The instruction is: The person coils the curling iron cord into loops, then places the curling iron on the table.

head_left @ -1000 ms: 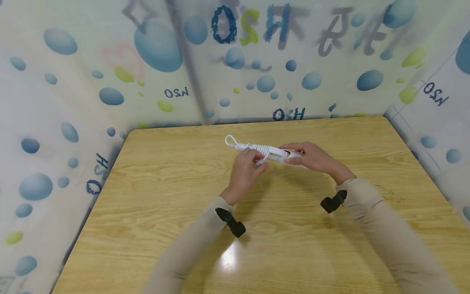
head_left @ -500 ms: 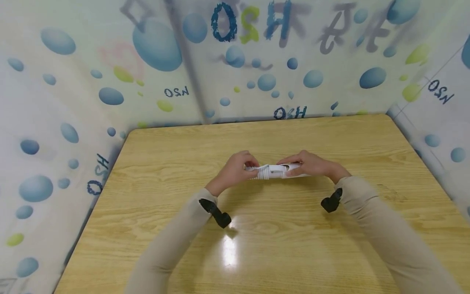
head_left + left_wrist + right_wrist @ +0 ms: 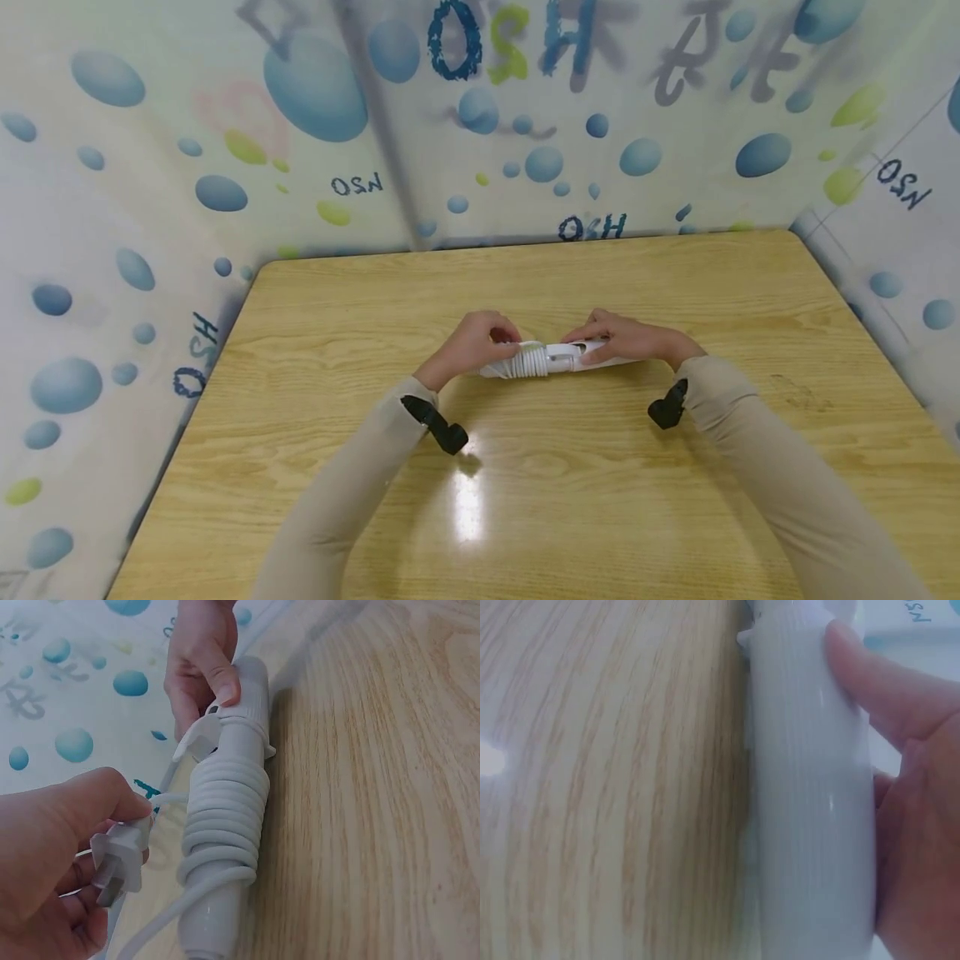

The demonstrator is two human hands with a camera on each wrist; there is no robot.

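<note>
A long white curling iron [image 3: 561,358] lies crosswise low over the table between both hands; whether it touches the wood I cannot tell. Its white cord [image 3: 227,806] is wound in several turns around the handle, seen in the left wrist view. My left hand [image 3: 477,340] pinches the two-pin plug [image 3: 121,853] between thumb and fingers, beside the coils. My right hand [image 3: 628,338] grips the ribbed barrel [image 3: 814,787], its thumb near the raised clamp lever [image 3: 199,739]. In the right wrist view the fingertips are mostly hidden behind the barrel.
The wooden table [image 3: 360,308] stretches out on all sides of the hands. Walls covered in a bubble-print sheet [image 3: 480,158] rise along its back, left and right edges. A black wrist camera [image 3: 438,425] sits on each sleeve.
Both hands have lowered the curling iron nearer to me and levelled it. My left hand has moved left and down; the loose cord loop at the far end has gone from sight.
</note>
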